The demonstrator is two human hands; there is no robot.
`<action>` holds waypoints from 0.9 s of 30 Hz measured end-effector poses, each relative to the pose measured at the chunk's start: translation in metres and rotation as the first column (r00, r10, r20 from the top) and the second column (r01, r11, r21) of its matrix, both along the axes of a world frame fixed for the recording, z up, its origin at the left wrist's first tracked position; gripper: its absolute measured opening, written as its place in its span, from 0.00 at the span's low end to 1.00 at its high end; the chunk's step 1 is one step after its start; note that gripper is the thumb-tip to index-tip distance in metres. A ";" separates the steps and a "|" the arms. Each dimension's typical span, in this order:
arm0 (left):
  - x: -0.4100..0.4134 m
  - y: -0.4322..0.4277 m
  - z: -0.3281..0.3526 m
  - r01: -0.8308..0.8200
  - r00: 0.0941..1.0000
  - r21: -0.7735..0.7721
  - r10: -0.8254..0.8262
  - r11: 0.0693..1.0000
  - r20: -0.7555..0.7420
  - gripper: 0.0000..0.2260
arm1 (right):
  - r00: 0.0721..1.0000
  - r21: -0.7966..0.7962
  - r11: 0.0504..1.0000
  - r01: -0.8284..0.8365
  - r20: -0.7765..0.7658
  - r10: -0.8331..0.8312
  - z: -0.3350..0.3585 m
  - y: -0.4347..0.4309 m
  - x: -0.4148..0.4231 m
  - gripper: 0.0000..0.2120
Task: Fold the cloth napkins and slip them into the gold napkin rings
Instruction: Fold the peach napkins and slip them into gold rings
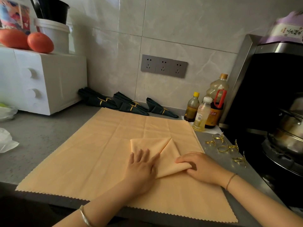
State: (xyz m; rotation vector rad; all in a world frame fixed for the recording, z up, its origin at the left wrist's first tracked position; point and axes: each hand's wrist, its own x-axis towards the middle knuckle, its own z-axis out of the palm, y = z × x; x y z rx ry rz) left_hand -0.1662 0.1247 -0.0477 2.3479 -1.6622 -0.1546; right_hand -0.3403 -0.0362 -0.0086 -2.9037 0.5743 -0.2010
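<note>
A folded peach napkin point(165, 149) lies on top of a large peach cloth point(98, 153) spread flat over the grey counter. My left hand point(141, 166) presses flat on the napkin's left side, fingers straight. My right hand point(196, 166) pinches the napkin's right corner between thumb and fingers. Several gold napkin rings point(224, 146) with leaf ornaments lie loose on the counter to the right of the cloth. Several dark green napkins point(129, 104), each inside a gold ring, lie along the back wall.
A white microwave point(41, 82) with tomatoes on top stands at the back left. Oil and sauce bottles point(206, 108) cluster at the back right. A black stove with a steel pot point(288, 128) borders the right side. Plastic bags point(6, 140) lie at the left edge.
</note>
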 end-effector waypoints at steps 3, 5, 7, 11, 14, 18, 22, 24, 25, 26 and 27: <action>0.001 0.001 0.003 0.004 0.998 0.019 -0.003 1.000 -0.061 0.23 | 0.989 0.249 0.968 0.012 0.139 -0.048 -0.001 -0.011 0.009 0.16; 0.002 0.001 0.004 0.007 0.997 0.039 -0.004 0.999 -0.081 0.26 | 0.979 0.334 0.942 -0.014 0.196 -0.055 -0.001 -0.013 0.015 0.12; 0.003 0.000 0.004 0.014 0.997 0.057 -0.010 0.998 -0.077 0.28 | 0.973 0.364 0.931 -0.002 0.215 -0.082 -0.004 -0.015 0.020 0.07; 0.009 -0.001 0.006 0.041 0.995 0.095 -0.032 0.995 -0.092 0.26 | 0.953 0.381 0.923 0.044 0.260 -0.153 -0.013 -0.021 0.030 0.02; 0.010 -0.002 0.008 0.044 0.991 0.094 -0.031 0.995 -0.128 0.24 | 0.942 0.371 0.926 0.061 0.285 -0.176 -0.014 -0.021 0.036 0.09; 0.010 -0.001 0.010 0.042 0.985 0.080 -0.028 0.996 -0.171 0.22 | 0.951 0.353 0.932 0.081 0.253 -0.178 -0.013 -0.021 0.041 0.09; 0.011 -0.001 0.007 0.039 0.985 0.047 -0.030 0.998 -0.172 0.21 | 0.952 0.352 0.928 0.125 0.220 -0.212 -0.013 -0.022 0.046 0.09; 0.010 0.000 0.008 0.044 0.987 0.056 -0.035 0.997 -0.160 0.21 | 0.957 0.330 0.932 0.148 0.191 -0.219 -0.012 -0.023 0.048 0.09; 0.011 0.000 0.010 0.048 0.988 0.071 -0.037 0.996 -0.152 0.21 | 0.960 0.324 0.933 0.156 0.174 -0.221 -0.010 -0.024 0.050 0.09; 0.012 0.000 0.012 0.052 0.988 0.091 -0.038 0.994 -0.149 0.21 | 0.963 0.320 0.933 0.162 0.157 -0.221 -0.010 -0.024 0.051 0.09; 0.013 -0.001 0.015 0.053 0.988 0.110 -0.037 0.993 -0.147 0.22 | 0.965 0.321 0.932 0.166 0.140 -0.220 -0.009 -0.025 0.053 0.08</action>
